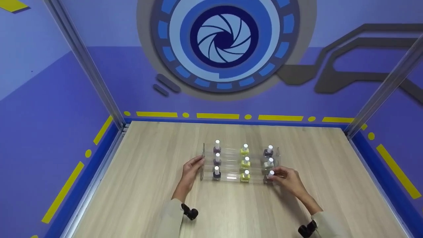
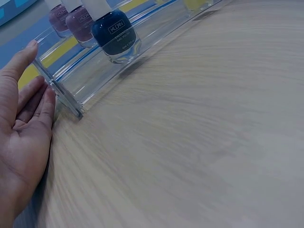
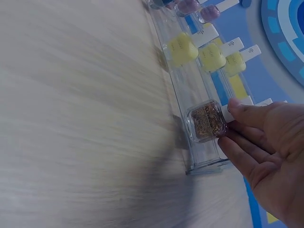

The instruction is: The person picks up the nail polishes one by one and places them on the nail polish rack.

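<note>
A clear acrylic tiered rack (image 1: 231, 178) stands on the table, with white-capped nail polish bottles on its tiers. At its front right, my right hand (image 1: 290, 180) pinches the white cap of a nail polish bottle (image 3: 207, 121) filled with brownish glitter. That bottle sits upright at the front tier, near the rack's end panel. My left hand (image 1: 191, 170) touches the rack's left end panel (image 2: 59, 90), its thumb at the panel's edge and its fingers lower on the outer side. Nearest to it on the front tier is a dark blue-green bottle (image 2: 115, 35).
Two purplish bottles (image 2: 80, 23) stand behind the dark one. Yellow bottles (image 1: 245, 178) form the middle column; a grey bottle (image 1: 268, 164) and a dark bottle (image 1: 268, 152) stand behind the glitter one. Wood-grain table (image 1: 158, 145) surrounds the rack, with blue panels (image 1: 109, 66) beyond.
</note>
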`<state>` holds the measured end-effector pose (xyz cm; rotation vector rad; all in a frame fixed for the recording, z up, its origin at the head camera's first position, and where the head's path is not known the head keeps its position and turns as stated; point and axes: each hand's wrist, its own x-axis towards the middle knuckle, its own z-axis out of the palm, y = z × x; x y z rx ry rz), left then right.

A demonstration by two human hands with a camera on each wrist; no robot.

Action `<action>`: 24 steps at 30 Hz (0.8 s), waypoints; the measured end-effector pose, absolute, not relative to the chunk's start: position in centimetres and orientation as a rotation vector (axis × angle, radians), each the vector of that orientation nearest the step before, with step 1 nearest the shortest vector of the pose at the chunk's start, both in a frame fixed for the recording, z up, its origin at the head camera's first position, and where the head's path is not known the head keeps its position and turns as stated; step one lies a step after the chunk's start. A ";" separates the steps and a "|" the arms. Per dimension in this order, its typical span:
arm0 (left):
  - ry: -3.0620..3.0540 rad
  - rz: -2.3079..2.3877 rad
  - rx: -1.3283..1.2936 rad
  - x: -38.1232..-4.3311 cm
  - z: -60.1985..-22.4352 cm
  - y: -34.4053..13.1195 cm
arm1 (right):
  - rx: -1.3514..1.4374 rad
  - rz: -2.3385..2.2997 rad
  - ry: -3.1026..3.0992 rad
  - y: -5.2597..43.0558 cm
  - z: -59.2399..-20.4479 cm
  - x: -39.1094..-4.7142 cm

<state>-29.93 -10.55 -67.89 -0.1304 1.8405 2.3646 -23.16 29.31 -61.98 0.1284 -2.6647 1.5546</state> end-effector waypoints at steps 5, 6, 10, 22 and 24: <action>1.837 2.376 -0.108 -30.0 -68.0 -10.8 | 0.184 1.532 -2.671 29.2 -62.1 -23.1; 1.837 2.379 -0.102 -30.1 -68.0 -10.8 | 0.195 1.535 -2.667 29.2 -62.0 -23.1; 1.839 2.389 -0.096 -30.4 -67.9 -10.9 | 0.218 1.556 -2.648 29.2 -61.8 -23.0; 1.869 2.387 -0.133 -31.2 -67.4 -10.5 | 0.227 1.485 -2.612 31.5 -60.8 -23.1; 1.887 2.366 -0.153 -30.9 -67.1 -10.3 | 0.226 1.443 -2.604 32.3 -60.7 -23.0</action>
